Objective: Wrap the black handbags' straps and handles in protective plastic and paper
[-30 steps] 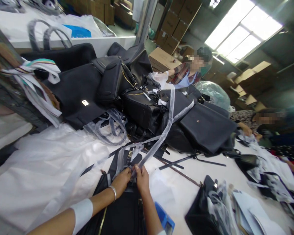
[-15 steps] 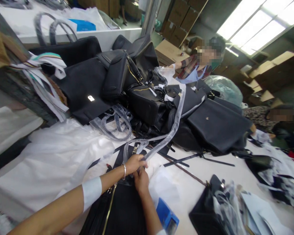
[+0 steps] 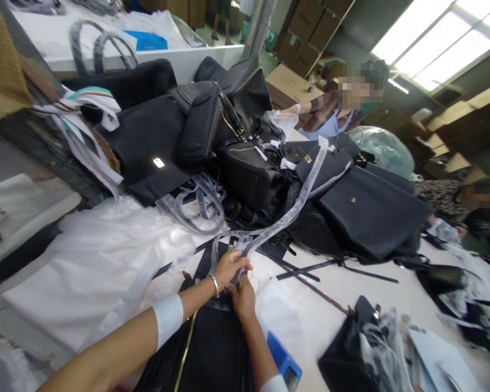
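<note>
My left hand [image 3: 228,268], with a bangle at the wrist, is closed around a strap wrapped in clear plastic [image 3: 283,218]. The strap rises from my fingers toward the far right and loops back behind them. Just below, my right hand [image 3: 244,298] is closed on the strap's lower end, its fingertips partly hidden. Both hands are above a black handbag [image 3: 216,343] with a gold zipper, which lies on the table in front of me.
Black bags [image 3: 249,169] are heaped across the table, with coiled wrapped handles [image 3: 196,204] before them. White sheeting [image 3: 93,256] spreads at left. A blue box [image 3: 283,359] and another black bag [image 3: 343,348] are at right. A person [image 3: 330,117] works beyond the heap.
The view has shifted slightly, so the scene sits further right. My left hand has moved a little up along the strap; both hands keep their grip.
</note>
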Demonstrator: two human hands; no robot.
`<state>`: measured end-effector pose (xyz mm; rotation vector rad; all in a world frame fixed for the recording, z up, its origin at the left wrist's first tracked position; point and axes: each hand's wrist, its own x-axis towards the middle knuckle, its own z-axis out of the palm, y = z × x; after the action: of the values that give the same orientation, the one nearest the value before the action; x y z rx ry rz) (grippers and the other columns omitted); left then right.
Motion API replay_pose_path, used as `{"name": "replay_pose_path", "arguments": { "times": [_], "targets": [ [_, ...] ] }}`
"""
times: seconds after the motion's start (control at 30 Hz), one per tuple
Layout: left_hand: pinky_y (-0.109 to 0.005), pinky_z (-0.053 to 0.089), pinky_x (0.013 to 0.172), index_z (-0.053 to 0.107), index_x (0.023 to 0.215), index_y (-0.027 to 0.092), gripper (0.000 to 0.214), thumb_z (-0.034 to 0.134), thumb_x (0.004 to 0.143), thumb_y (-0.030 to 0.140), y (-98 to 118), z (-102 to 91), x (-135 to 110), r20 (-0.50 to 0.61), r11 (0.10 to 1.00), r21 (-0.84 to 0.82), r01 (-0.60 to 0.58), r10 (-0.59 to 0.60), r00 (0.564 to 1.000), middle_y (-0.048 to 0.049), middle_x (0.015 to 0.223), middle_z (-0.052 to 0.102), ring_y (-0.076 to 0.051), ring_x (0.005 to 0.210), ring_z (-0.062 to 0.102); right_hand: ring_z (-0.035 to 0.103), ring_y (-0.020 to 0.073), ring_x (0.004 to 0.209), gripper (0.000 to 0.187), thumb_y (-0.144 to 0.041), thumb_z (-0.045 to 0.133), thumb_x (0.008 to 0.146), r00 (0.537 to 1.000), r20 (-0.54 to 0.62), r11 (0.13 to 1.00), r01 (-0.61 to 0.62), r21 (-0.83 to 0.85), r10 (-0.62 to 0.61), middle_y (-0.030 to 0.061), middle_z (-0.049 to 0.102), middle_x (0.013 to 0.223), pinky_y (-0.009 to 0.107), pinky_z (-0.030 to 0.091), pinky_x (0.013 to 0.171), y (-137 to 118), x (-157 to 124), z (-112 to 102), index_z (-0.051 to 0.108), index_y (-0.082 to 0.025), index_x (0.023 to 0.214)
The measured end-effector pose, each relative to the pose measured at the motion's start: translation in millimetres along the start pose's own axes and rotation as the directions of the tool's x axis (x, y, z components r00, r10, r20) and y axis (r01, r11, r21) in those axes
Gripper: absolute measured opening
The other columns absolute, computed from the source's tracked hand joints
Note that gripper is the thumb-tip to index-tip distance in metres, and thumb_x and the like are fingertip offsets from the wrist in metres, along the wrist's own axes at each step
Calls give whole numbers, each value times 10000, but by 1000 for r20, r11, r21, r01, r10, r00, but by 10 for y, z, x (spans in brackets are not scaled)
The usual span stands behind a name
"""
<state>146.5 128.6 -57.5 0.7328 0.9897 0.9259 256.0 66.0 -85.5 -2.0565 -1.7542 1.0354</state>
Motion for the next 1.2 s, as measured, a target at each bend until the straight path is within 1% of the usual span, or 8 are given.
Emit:
{"name": "replay_pose_path", "arguments": {
  "times": [0.23, 0.37, 0.53, 0.63, 0.73, 0.83, 1.03, 1.2],
  "targets": [
    [-234, 464, 614, 550, 633, 170, 213, 627, 741, 336, -131, -29, -35, -32, 997, 69, 33, -30, 999, -13, 620, 681, -138, 614, 622, 618, 231, 888, 204, -240, 561, 788, 999, 37, 999, 18, 33, -19, 77, 677, 961, 306, 431, 780, 24, -21, -95, 638, -185, 968],
    [-227, 449, 518, 523, 663, 177, 223, 580, 765, 367, -219, -41, -48, -61, 993, 74, 88, -83, 995, -10, 598, 673, -129, 519, 600, 625, 192, 822, 145, -269, 563, 795, 987, 141, 990, 65, 121, -82, 21, 688, 879, 265, 448, 744, 0, -51, -229, 667, -198, 866],
    [-218, 448, 477, 519, 697, 180, 254, 589, 762, 416, -264, -13, -12, -83, 990, 52, 132, -127, 988, -36, 632, 703, -144, 526, 634, 608, 171, 684, 276, -363, 436, 888, 982, 158, 981, 74, 182, -104, 0, 668, 757, 249, 456, 626, 7, -167, -285, 641, -188, 945],
    [-224, 446, 456, 510, 690, 186, 267, 590, 757, 432, -292, -21, -5, -129, 986, 39, 160, -154, 980, -37, 590, 694, -157, 513, 640, 617, 197, 849, 226, -333, 486, 863, 982, 133, 978, 111, 176, -136, 28, 682, 904, 280, 456, 758, -2, -189, -253, 642, -202, 960],
    [-225, 447, 449, 513, 706, 186, 270, 578, 767, 441, -310, -30, 24, -168, 984, 31, 174, -167, 972, -36, 567, 688, -160, 498, 642, 585, 203, 993, 216, -277, 536, 829, 975, 116, 973, 172, 151, -190, 39, 655, 1071, 282, 423, 859, -14, -160, -231, 623, -223, 1019],
    [-223, 448, 448, 523, 742, 177, 281, 556, 783, 454, -307, -25, 82, -188, 984, 34, 175, -165, 968, -47, 562, 688, -170, 512, 655, 617, 181, 865, 211, -229, 516, 832, 973, 148, 982, 165, 86, -177, 13, 678, 960, 254, 435, 775, 7, -117, -216, 603, -227, 1024],
    [-215, 452, 471, 539, 791, 171, 262, 524, 808, 432, -356, -50, 69, -173, 984, 110, 139, -119, 978, -52, 645, 706, -158, 560, 657, 607, 184, 777, 99, -203, 543, 804, 980, 162, 992, 125, -23, -119, 6, 659, 819, 250, 425, 711, 65, -101, -166, 635, -218, 837],
    [-226, 478, 515, 516, 766, 188, 243, 448, 855, 403, -493, -48, -82, -124, 969, 220, 114, -89, 988, -23, 675, 692, -137, 548, 630, 579, 229, 941, 202, -198, 582, 781, 989, 87, 979, 131, -155, -119, 69, 583, 1041, 290, 441, 800, 68, -200, -142, 650, -230, 968]
  ]
}}
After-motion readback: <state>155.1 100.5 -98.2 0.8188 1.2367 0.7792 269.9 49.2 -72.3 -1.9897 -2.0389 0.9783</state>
